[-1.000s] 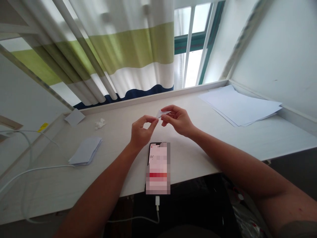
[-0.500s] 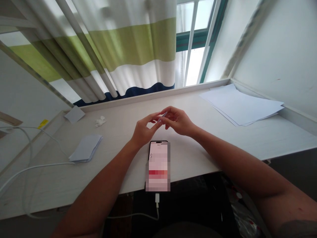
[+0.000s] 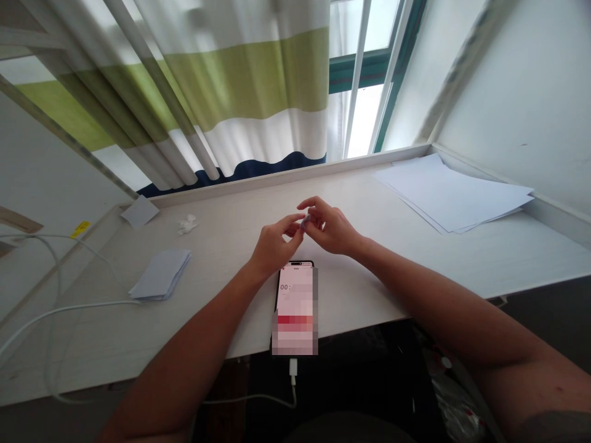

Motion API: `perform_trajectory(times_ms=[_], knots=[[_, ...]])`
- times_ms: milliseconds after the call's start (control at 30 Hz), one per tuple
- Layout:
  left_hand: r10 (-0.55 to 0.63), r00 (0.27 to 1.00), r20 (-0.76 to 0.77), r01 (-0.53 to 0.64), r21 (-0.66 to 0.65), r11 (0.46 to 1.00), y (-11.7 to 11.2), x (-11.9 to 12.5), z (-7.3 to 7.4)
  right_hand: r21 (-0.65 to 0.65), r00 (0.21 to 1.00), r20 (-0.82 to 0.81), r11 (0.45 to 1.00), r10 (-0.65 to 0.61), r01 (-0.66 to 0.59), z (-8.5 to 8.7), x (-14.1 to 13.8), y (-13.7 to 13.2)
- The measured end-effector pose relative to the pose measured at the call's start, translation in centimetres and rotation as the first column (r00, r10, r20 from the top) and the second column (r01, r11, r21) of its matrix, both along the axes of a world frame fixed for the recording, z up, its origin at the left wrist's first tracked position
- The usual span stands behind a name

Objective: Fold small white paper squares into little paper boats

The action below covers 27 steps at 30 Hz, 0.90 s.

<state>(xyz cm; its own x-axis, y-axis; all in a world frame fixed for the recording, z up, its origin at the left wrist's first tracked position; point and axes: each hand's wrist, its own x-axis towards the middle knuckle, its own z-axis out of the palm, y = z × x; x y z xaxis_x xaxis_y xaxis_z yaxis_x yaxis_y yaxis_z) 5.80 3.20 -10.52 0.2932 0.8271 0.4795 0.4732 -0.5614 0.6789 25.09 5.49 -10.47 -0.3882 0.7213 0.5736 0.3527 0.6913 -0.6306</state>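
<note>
Head view: the small folded white paper [image 3: 305, 222] is held above the table [image 3: 231, 221], beyond the smartphone [image 3: 295, 295], pinched between thumb and index finger of the left hand [image 3: 276, 245]. Relative to one second earlier, less paper shows and the right hand's [image 3: 337, 231] index finger is raised; its grip cannot be determined. This suggests the piece is being turned or re-creased.
</note>
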Motion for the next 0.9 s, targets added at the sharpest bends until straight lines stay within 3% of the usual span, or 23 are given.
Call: perform_trajectory(times_ms=[267,400,533,667,800,900], knots=[[0.121,0.992,0.033,-0.123,0.056,0.991,-0.3,0.7,-0.4,-0.051,0.977,0.026,0.975,-0.214,0.215,-0.2,-1.2,-0.3],[0.127,0.991,0.052,-0.130,0.058,0.990,-0.6,1.0,-0.1,-0.073,0.961,-0.021,0.959,-0.276,0.274,-0.3,-1.5,-0.4],[0.129,0.985,0.112,-0.128,-0.017,0.992,-0.5,1.0,-0.1,-0.092,0.960,-0.019,0.957,-0.280,0.277,-0.5,-1.7,-0.1],[0.134,0.950,0.281,-0.099,-0.136,0.986,-0.5,1.4,-0.1,-0.120,0.953,-0.061,0.950,-0.298,0.289,-0.5,-1.8,-0.1],[0.108,0.865,0.490,0.034,-0.271,0.962,-0.7,1.7,0.6,-0.024,0.965,-0.099,0.970,-0.243,0.242,-0.1,-1.6,-0.5],[0.141,0.821,0.553,0.072,-0.346,0.936,-0.6,1.4,1.1,0.062,0.984,-0.090,0.985,-0.155,0.161,0.4,-1.1,-0.7]])
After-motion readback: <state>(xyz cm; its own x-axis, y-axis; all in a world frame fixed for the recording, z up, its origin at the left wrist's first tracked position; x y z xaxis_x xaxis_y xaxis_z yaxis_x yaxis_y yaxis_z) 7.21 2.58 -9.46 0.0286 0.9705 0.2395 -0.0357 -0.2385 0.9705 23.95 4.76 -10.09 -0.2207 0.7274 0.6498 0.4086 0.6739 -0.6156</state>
